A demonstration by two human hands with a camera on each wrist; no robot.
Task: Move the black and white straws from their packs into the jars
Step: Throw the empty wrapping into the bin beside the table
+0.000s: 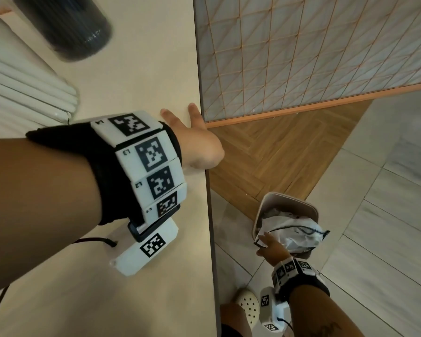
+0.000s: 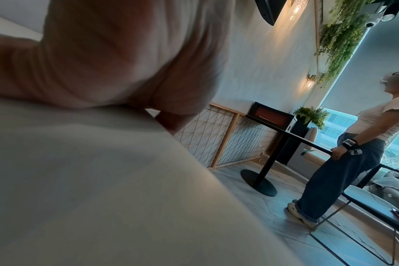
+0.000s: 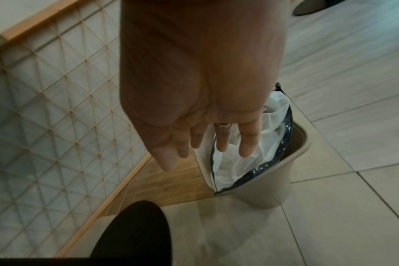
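Evidently a discarding step is in hand: the right hand [image 1: 271, 246] is held just above the waste bin [image 1: 311, 210] on the floor, fingers spread and straight, nothing gripped. The left hand [image 1: 199, 144] is laid flat on the edge of the surface [image 1: 141, 69], fingers relaxed and nothing held.

For the step to be done well, the wrapper should be seen to lie fully inside the bin liner [image 1: 294, 229] before the right hand is drawn back up, and the left hand should be kept braced while the body leans.

Beyond the left wrist, further onto the surface, the white straws [image 1: 22, 79] are seen bundled, with the black straws [image 1: 75, 25] further off; whether these are in packs or jars cannot be told.

By the right wrist view the empty open palm is shown; by the head view only its back. In the left wrist view a second person [image 2: 362, 144] stands at another table, seen nowhere else.
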